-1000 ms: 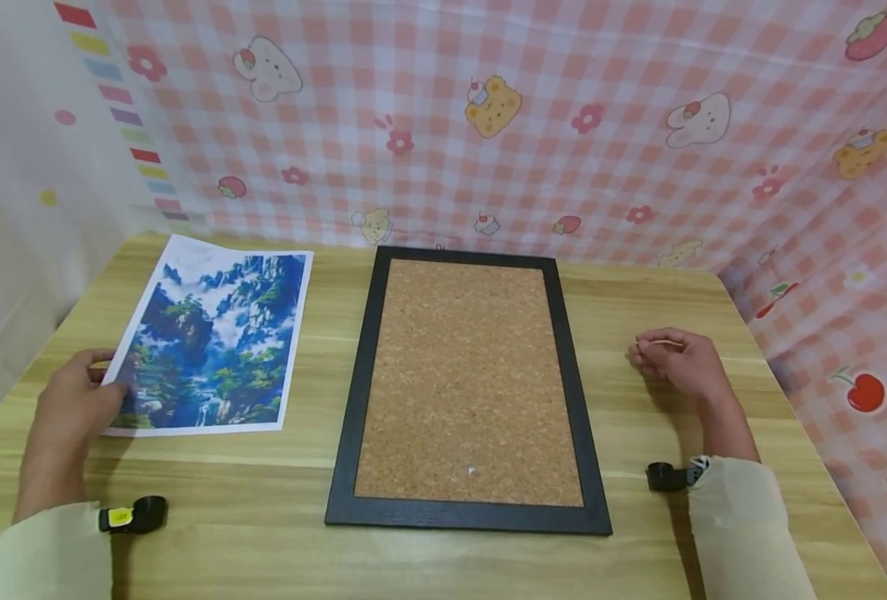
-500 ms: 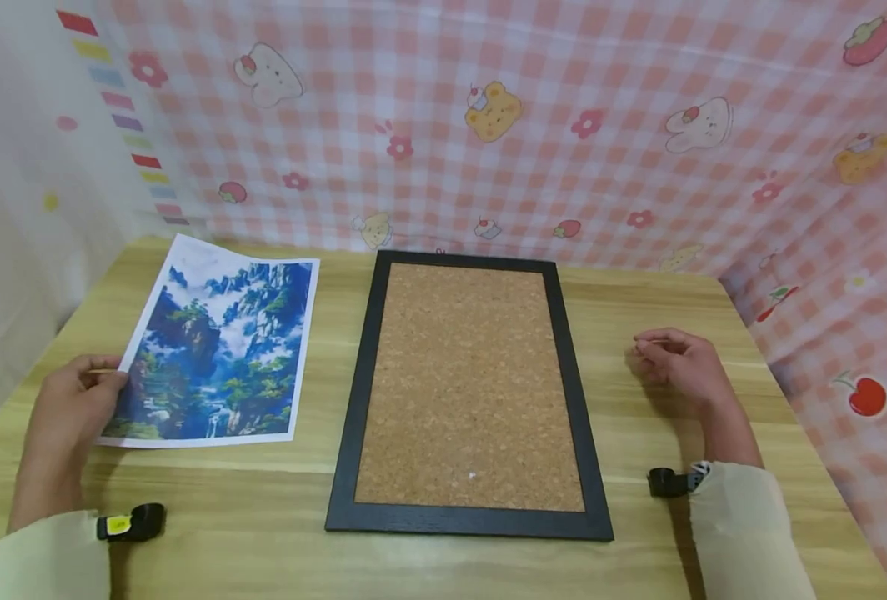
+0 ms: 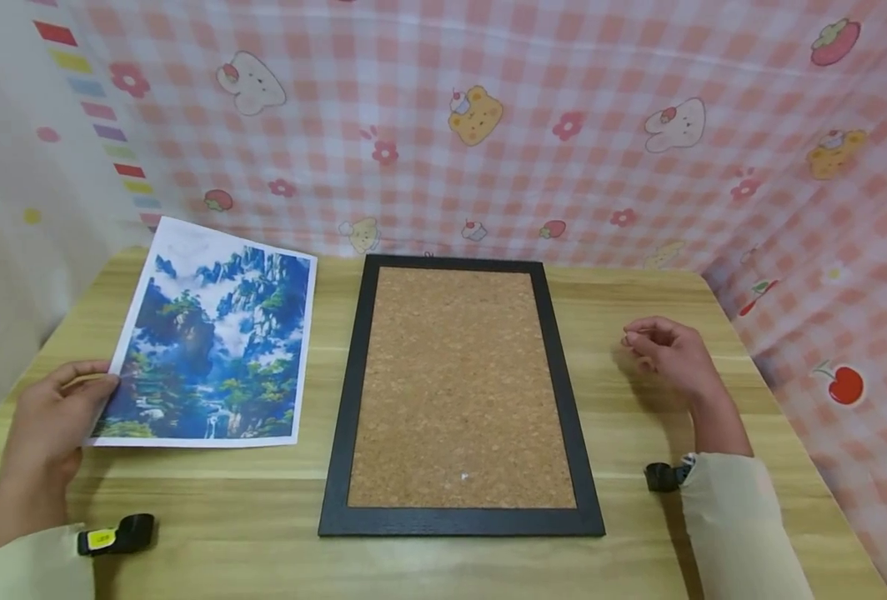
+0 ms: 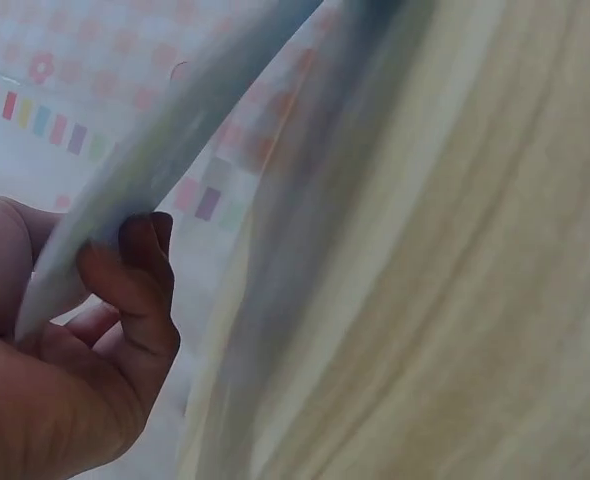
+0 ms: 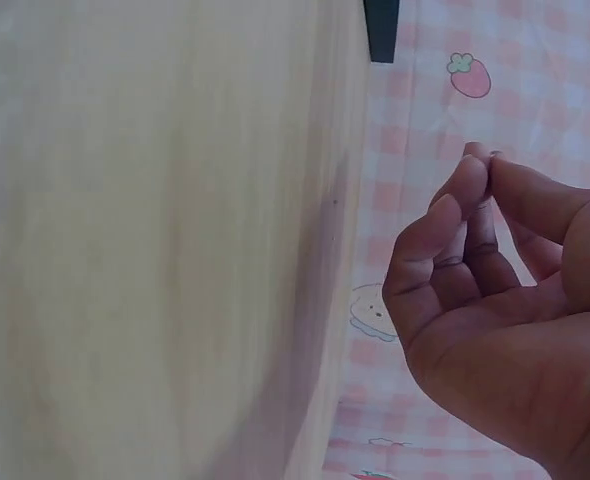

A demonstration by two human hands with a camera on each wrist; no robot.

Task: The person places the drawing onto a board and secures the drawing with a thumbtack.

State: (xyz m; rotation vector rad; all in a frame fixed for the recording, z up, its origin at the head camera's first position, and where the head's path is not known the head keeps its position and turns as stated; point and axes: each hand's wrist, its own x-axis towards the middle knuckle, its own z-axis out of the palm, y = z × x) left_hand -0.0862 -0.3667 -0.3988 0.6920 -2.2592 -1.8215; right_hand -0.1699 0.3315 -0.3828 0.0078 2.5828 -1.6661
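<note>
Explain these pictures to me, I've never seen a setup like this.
There's no machine here, just a person working bare-handed. The wide picture comes from a head-worn camera looking down; the two others come from the small black left wrist camera and the small black right wrist camera. On the yellowish wooden table lies a rectangular black-framed cork board. The left hand pinches the left edge of a white paper sheet printed with a blue-green mountain landscape. The right hand hovers right of the board, thumb meeting forefinger; whether they hold something tiny, I can't tell.
</note>
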